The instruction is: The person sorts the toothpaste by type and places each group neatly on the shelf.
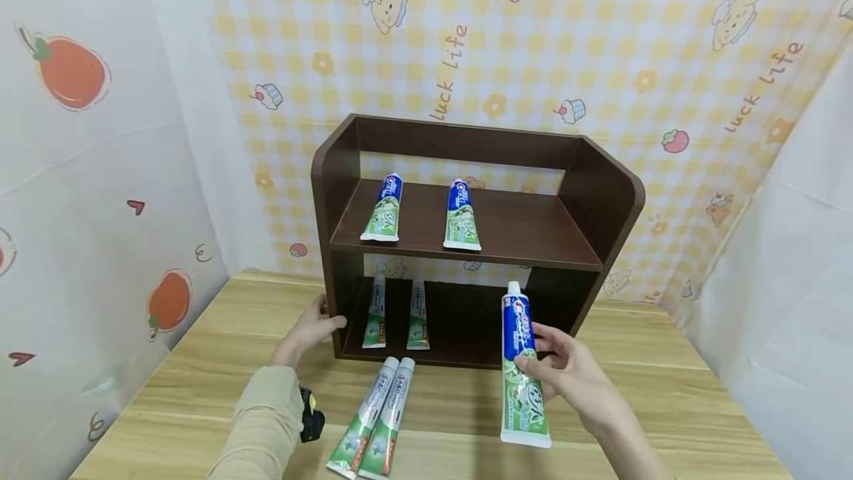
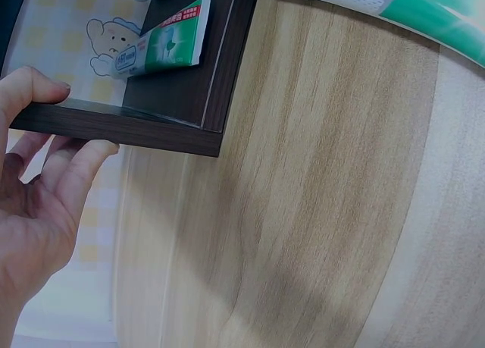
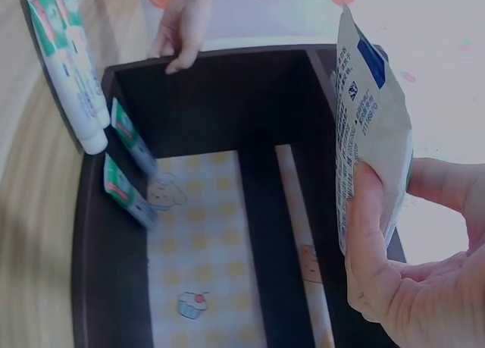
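Note:
My right hand (image 1: 566, 369) grips a blue-and-green toothpaste tube (image 1: 523, 384), cap up, in front of the right side of a dark brown two-tier shelf (image 1: 460, 259). In the right wrist view the tube's pale back (image 3: 375, 128) faces the camera, with thumb and fingers on either side. With thumb and fingers on opposite faces, my left hand (image 1: 313, 328) holds the shelf's left side panel (image 2: 151, 132). Two blue-and-green tubes lie on the upper tier, one at left (image 1: 384, 210) and one near the middle (image 1: 461, 217). Two white-and-green tubes (image 1: 376, 313) lie on the lower tier.
Two more white-and-green toothpaste tubes (image 1: 376, 421) lie side by side on the wood-grain table (image 1: 453, 421) before the shelf. A patterned cloth (image 1: 426, 43) hangs behind, and white cloth (image 1: 100, 191) hangs at the sides. A black wrist device (image 1: 311, 417) sits at the left sleeve.

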### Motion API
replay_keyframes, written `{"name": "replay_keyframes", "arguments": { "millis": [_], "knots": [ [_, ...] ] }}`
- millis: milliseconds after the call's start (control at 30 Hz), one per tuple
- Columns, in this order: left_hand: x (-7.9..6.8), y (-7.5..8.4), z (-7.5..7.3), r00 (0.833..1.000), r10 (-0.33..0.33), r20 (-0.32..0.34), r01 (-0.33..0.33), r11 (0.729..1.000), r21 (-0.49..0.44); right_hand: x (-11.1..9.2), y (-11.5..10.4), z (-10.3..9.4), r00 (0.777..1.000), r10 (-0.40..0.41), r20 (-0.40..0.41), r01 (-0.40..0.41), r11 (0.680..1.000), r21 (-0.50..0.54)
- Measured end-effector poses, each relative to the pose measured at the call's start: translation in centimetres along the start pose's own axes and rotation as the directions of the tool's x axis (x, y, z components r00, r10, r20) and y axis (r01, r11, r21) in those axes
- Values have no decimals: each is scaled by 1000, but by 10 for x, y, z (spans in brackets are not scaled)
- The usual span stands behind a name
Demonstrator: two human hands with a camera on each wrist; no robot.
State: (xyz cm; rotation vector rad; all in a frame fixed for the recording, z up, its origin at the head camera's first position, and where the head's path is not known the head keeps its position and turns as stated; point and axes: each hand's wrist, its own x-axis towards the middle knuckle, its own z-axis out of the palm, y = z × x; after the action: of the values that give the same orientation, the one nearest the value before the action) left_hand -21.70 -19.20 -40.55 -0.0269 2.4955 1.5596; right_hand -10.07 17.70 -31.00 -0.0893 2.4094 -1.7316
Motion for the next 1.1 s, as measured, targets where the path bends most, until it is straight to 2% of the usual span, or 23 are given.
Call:
{"name": "replay_keyframes", "arguments": {
  "millis": [300, 567, 933, 1100],
  "knots": [
    [-1, 1, 0, 1000, 19, -1, -19, 1000, -10, 1, -17, -17, 998, -44, -35, 42, 998, -43],
    [0, -2, -3, 998, 60, -1, -60, 998, -8, 6, -35, -32, 991, -123, -54, 119, 990, -71],
    [-2, 2, -1, 999, 22, -23, -22, 1000, 0, 27, -59, -52, 983, -178, -47, 172, 979, -106],
    [-1, 1, 0, 1000, 5, -6, -5, 1000, -5, 44, -67, -63, 988, -151, -42, 146, 984, -102]
  ]
}}
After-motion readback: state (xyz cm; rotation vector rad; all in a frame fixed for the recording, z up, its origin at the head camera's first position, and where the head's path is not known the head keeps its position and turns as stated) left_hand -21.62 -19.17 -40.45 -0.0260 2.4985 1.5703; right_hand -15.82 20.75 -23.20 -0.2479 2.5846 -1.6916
